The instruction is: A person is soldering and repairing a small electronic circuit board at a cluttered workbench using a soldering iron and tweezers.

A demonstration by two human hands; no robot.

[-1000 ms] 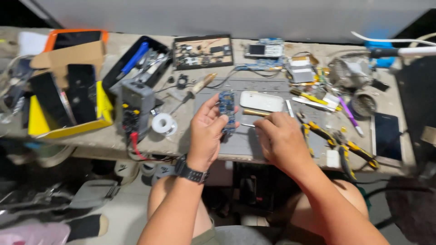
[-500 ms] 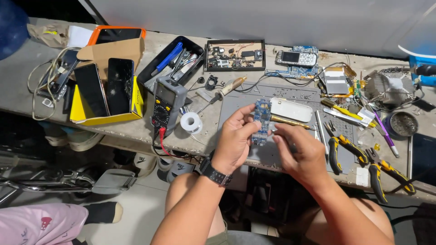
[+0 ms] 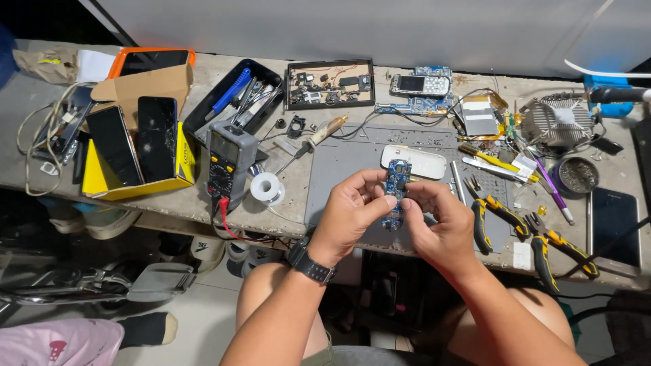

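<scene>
Head view, only one here. Small blue board (image 3: 396, 192), long and narrow, studded with tiny parts, bare metal bits along the edges. Held upright-ish over the grey mat (image 3: 352, 169), long axis running away from the body, top end aimed at the white cover (image 3: 422, 161) lying just behind it. Left hand (image 3: 349, 210) pinching the board's left edge, thumb and fingertips pressed together on it; right hand (image 3: 441, 224) clamped on the right edge and lower end, fingers curled round. Watch (image 3: 310, 262) on the left wrist.

Counting around the mat: one multimeter (image 3: 229, 161) just left of it, one solder spool (image 3: 265, 188) between the two. Two dark phones (image 3: 139, 141) standing in a yellow box (image 3: 135, 184) further left. One black tray (image 3: 203, 122) of tools behind the multimeter, one shallow parts tray (image 3: 329, 84) behind the mat. Two yellow-handled pliers (image 3: 529, 234) at the mat's right edge. One heatsink fan (image 3: 557, 122) far right, one dark tablet (image 3: 614, 227) right of the pliers.
</scene>
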